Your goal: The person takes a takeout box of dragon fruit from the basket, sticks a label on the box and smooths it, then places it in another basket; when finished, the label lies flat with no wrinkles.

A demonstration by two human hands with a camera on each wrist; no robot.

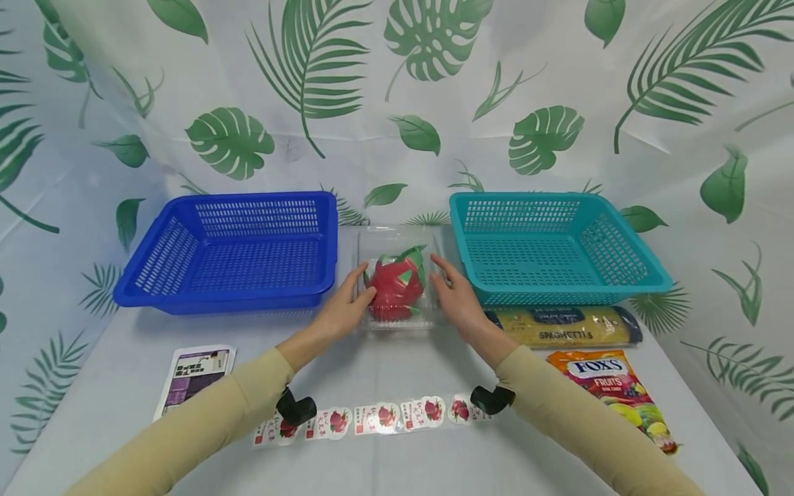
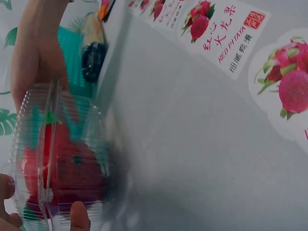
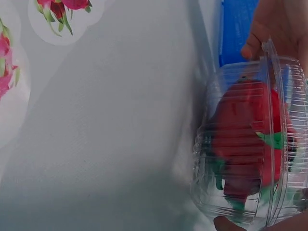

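Observation:
A clear plastic clamshell box [image 1: 403, 238] sits at the middle of the table with a red dragon fruit [image 1: 395, 284] inside, green tips on its skin. Its ribbed lid and base meet along the rim in both wrist views. My left hand [image 1: 338, 313] grips the box's left side, thumb at the front and fingers behind. On the right side my right hand [image 1: 462, 303] holds it likewise, thumb and fingers spread over the edge. Nearer to me lies a strip of dragon fruit stickers [image 1: 378, 417], partly hidden under the forearms.
To the left stands a blue basket [image 1: 226, 303], to the right a teal basket [image 1: 564, 295]. Below the teal one lie a spaghetti pack [image 1: 567, 327] and a Fox's candy bag [image 1: 611, 393]. A purple and white package [image 1: 194, 375] lies at the left, beside my sleeve.

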